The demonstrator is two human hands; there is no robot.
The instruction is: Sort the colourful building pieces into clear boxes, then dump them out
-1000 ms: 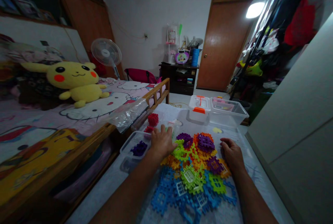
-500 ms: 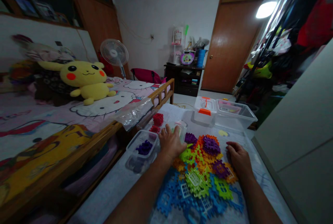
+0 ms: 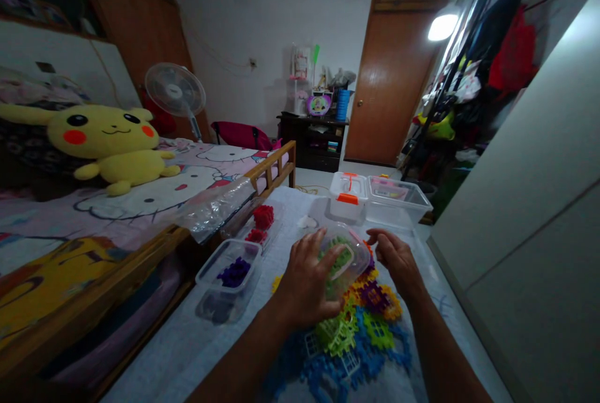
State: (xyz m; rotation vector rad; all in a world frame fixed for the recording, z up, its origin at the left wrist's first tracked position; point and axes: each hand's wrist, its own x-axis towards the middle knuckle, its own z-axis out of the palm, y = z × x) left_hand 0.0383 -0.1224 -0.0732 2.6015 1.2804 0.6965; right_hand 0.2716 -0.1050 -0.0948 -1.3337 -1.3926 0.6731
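My left hand [image 3: 307, 278] grips a small clear plastic box [image 3: 359, 254], tilted above the pile, with green pieces showing through it. Just right of the box is my right hand [image 3: 397, 259], fingers partly bent and apart, with nothing visible in it. Beneath both hands lies a pile of interlocking plastic pieces: blue [image 3: 328, 378], green [image 3: 338, 334], orange and purple [image 3: 374, 295]. The box and left hand hide part of the pile. To the left, an open clear box [image 3: 205, 273] contains purple pieces [image 3: 234, 272]. Behind it, red pieces [image 3: 263, 217] sit in another clear container.
At the table's far end stand a lidded box with orange clips [image 3: 347, 199] and a larger clear bin [image 3: 398, 206]. A wooden bed rail [image 3: 276, 169] runs along the left, with a yellow plush toy [image 3: 110, 147] on the bed. A pale cabinet [image 3: 520, 203] borders the right.
My left hand has lifted the clear box with green pieces and brought it over the pile. My right hand has come inward towards it. The view has turned slightly right.
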